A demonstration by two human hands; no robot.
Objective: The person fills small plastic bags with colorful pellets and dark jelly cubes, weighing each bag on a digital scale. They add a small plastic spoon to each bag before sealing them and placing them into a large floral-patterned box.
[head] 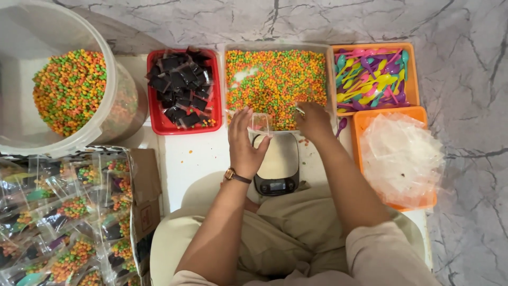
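Note:
My left hand [244, 143], with a watch on its wrist, holds a small clear plastic bag [260, 124] open above a small digital kitchen scale [277, 165]. My right hand [313, 121] is closed around a small scoop at the near edge of a clear tray [276, 48] full of tiny orange, green and yellow candy balls. The scoop is mostly hidden by my fingers.
A red tray of small black sachets [182, 89] sits left of the candy tray. An orange tray of coloured plastic spoons [373, 78] and one of clear bags [398, 159] lie right. A big clear bucket of candy [66, 90] and filled packets [69, 222] are left.

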